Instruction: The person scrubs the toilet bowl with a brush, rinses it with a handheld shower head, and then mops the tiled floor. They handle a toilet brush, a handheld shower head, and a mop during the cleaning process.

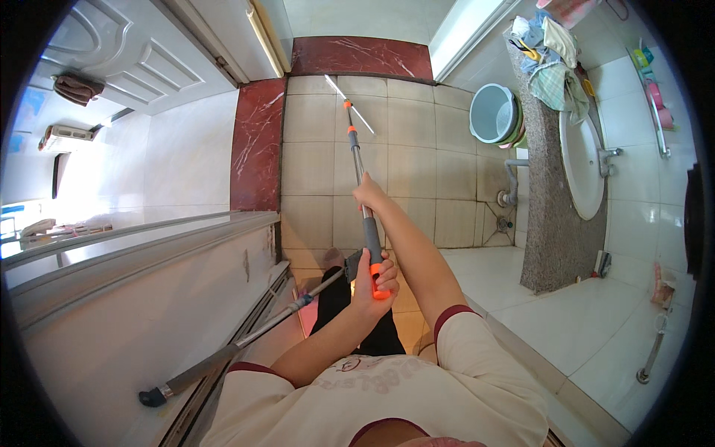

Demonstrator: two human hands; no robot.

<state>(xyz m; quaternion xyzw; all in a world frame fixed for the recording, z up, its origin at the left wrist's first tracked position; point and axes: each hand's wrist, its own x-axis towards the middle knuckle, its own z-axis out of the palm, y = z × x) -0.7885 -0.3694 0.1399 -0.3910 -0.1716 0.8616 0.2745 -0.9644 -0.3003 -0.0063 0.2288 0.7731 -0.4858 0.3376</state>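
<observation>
A floor squeegee with a silver pole (358, 162) runs away from me across the beige tiles. Around its orange grip end and grey sleeve, my left hand (377, 279) is closed. Farther up, my right hand (370, 194) wraps the metal pole. The thin white blade (366, 120) lies at a slant over the floor near the dark red marble threshold. Beside my left forearm a second long-handled tool (273, 321) leans diagonally. Its grey head (353, 265) sits next to my left hand, partly hidden, so I cannot tell its kind.
Stacked basins (491, 114) stand right, beside a grey drainpipe (511, 179) and floor drain (504, 224). Cloths (553, 67) drape over the granite counter (539, 223) by a white sink (581, 167). Red marble sills (257, 145) border the floor; a low white partition (167, 296) stands left.
</observation>
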